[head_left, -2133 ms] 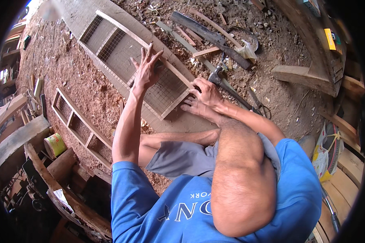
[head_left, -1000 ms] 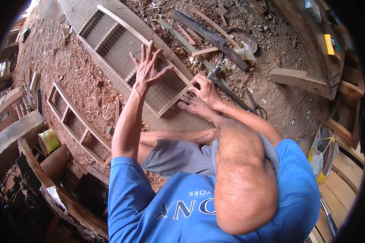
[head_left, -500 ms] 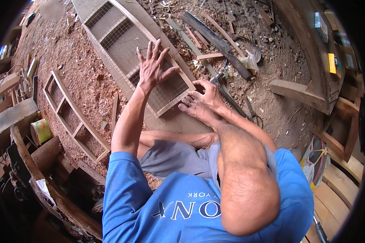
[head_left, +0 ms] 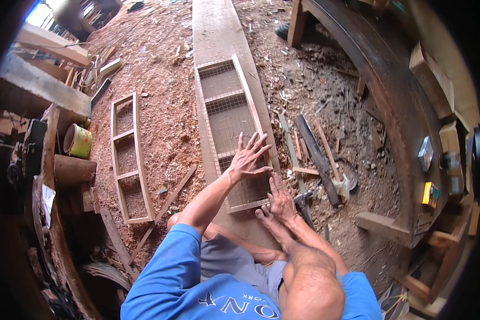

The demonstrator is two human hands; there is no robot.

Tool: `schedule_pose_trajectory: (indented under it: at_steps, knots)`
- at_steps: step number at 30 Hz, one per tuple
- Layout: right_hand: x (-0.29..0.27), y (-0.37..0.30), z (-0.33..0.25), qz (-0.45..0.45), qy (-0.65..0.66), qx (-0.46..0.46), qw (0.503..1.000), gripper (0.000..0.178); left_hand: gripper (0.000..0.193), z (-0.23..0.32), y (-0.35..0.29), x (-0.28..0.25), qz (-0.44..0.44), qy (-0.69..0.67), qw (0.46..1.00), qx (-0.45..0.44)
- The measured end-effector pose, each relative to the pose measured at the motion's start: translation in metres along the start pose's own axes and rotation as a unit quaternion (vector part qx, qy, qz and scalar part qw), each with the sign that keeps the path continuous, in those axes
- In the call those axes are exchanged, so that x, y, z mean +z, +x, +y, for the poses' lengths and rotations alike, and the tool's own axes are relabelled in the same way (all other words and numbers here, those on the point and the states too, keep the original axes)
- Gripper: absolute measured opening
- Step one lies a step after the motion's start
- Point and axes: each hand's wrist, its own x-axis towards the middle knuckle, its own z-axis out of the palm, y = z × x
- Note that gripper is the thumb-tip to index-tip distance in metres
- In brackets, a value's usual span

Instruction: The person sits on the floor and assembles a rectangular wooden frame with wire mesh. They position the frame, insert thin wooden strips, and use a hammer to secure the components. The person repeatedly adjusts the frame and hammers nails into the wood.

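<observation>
A ladder-like wooden frame [head_left: 247,96] covered with wire mesh lies on a long flat board [head_left: 216,33] in front of me. My left hand [head_left: 248,161] is spread over the frame's near part, its fingertips by the right rail. At the near right corner, my right hand [head_left: 282,202] has its fingers stretched forward beside the rail; neither hand grips anything that I can see. My bare foot [head_left: 273,223] rests next to that corner. Beside the right hand lies a hammer [head_left: 303,199], its head partly hidden.
A second wooden frame [head_left: 140,165] lies on the shavings at left, near a yellow-green can [head_left: 80,141]. Right of the board lie a long dark strip [head_left: 316,157] and wood offcuts. A heavy curved timber [head_left: 376,88] with small boxes stands at right.
The view has turned and shifted, showing more of the board's far end. My right hand's fingers have straightened from a bend at the frame's corner. The left hand stays spread over the mesh.
</observation>
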Motion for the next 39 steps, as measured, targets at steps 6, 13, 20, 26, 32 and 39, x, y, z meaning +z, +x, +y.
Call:
schedule_pose_trajectory:
  at_steps: [6,13,20,26,32,39]
  knots:
    - [-0.003,0.003,-0.003,-0.034,-0.05,0.006,0.998,0.067,0.08,-0.038,0.051,-0.008,0.109,-0.053,0.987,-0.109]
    - [-0.012,0.005,-0.004,-0.09,-0.084,0.008,0.992,0.083,0.078,-0.173,0.174,-0.061,0.051,0.032,0.969,-0.239]
    - [-0.029,0.017,-0.011,-0.119,-0.126,0.02,0.985,0.079,0.096,-0.231,0.218,-0.048,0.03,0.011,0.935,-0.353]
    - [-0.034,0.022,-0.014,-0.12,-0.07,0.029,0.99,0.076,0.101,-0.243,0.218,-0.036,0.077,0.023,0.937,-0.34]
    - [-0.036,0.024,-0.018,-0.134,-0.043,0.04,0.989,0.074,0.1,-0.234,0.213,-0.05,0.058,0.034,0.936,-0.345]
    - [-0.038,0.024,-0.02,-0.14,-0.052,0.03,0.988,0.077,0.099,-0.227,0.212,-0.052,0.049,-0.005,0.93,-0.364]
